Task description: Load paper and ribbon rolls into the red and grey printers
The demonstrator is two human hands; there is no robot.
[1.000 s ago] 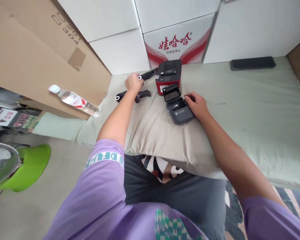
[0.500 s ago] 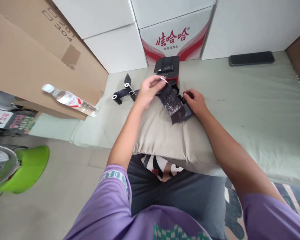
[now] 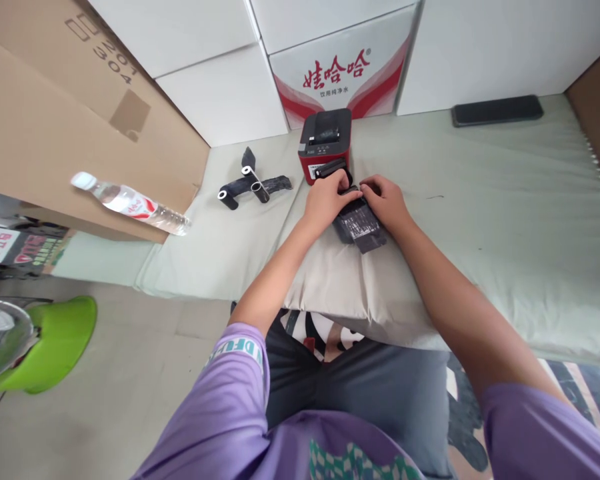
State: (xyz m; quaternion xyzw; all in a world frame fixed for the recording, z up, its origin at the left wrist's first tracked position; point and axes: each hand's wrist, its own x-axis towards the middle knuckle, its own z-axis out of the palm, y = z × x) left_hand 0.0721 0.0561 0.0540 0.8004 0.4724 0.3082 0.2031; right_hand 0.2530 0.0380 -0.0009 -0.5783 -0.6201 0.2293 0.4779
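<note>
My left hand [image 3: 326, 197] and my right hand [image 3: 386, 200] meet over a small grey printer [image 3: 347, 230] that lies on a beige pillow [image 3: 330, 280]. A black ribbon strip [image 3: 363, 223] is draped over the printer, and both hands pinch its upper end. Just behind the hands stands a red and black label printer [image 3: 325, 141]. Two more black ribbon rolls with white cores [image 3: 253, 185] lie crossed on the bedding to the left.
A water bottle [image 3: 127, 203] rests against a leaning cardboard box [image 3: 60, 113] at the left. A black phone [image 3: 497, 110] lies at the far right by the white boxes. A red-printed carton [image 3: 337, 73] stands behind the printer. A green stool [image 3: 50, 340] sits on the floor.
My left hand took a ribbon roll from the pile at the left, carried it right and laid the ribbon over the grey printer. My right hand shifted up onto the ribbon.
</note>
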